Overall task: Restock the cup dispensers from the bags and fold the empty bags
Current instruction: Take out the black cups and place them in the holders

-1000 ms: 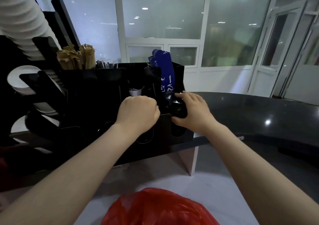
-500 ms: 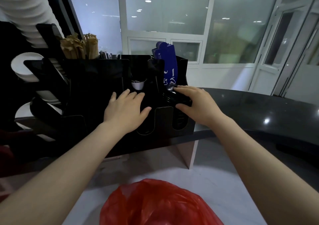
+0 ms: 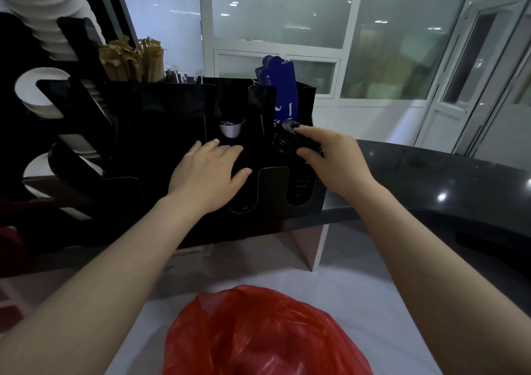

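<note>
A black cup dispenser organizer [image 3: 161, 133] stands on the counter ahead of me. My left hand [image 3: 207, 173] lies flat with straight fingers against its front, near the middle slot. My right hand [image 3: 333, 159] grips a stack of black lids [image 3: 290, 142] between thumb and fingers at the top of the right slot. A small white cup [image 3: 231, 129] sits in the compartment behind. White cup stacks [image 3: 43, 9] rise at the far left. A red plastic bag [image 3: 264, 334] lies on the white surface in front of me.
Brown paper-wrapped sticks [image 3: 132, 58] and a blue sign [image 3: 280, 87] stand in the organizer's top compartments. A dark glossy counter [image 3: 445, 179] curves off to the right. White plates or lids [image 3: 37, 93] show at the left. Glass partitions and doors fill the background.
My left hand went from a fist on the dispenser to flat fingers on its front. My right hand stays on the black lids. The view shifted slightly upward.
</note>
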The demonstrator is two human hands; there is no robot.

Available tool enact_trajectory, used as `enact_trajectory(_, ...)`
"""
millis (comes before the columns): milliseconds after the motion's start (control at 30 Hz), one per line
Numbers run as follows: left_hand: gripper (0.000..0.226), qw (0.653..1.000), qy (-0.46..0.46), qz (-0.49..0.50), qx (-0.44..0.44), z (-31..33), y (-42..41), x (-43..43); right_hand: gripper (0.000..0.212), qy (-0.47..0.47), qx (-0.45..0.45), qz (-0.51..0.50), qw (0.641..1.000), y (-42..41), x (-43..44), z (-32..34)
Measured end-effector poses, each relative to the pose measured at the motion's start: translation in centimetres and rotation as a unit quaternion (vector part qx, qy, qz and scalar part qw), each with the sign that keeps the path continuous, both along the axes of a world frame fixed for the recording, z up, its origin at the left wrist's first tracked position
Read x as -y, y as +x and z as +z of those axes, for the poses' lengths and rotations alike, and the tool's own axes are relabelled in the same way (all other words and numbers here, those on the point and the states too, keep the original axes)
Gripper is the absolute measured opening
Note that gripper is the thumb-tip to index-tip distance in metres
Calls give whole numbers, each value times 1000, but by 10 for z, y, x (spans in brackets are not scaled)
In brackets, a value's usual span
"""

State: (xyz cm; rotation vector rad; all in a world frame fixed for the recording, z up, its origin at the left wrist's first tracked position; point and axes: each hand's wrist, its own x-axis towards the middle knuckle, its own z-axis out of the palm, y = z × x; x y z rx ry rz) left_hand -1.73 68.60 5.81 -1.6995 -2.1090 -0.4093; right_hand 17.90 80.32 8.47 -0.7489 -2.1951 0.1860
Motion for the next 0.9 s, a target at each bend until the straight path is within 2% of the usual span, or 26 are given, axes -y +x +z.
enact_trajectory(267,60,1000,1,1,-3,0,1,2,41,2,-6,-3,1000,3,1,1)
enact_trajectory(600,60,1000,-5,0,-10,0,1,2,56,9,84,18,996,2,-6,3)
enact_trajectory(900,60,1000,-2,-3,-6,0,0,2,47,25,77,-5,997,-6,-9,3)
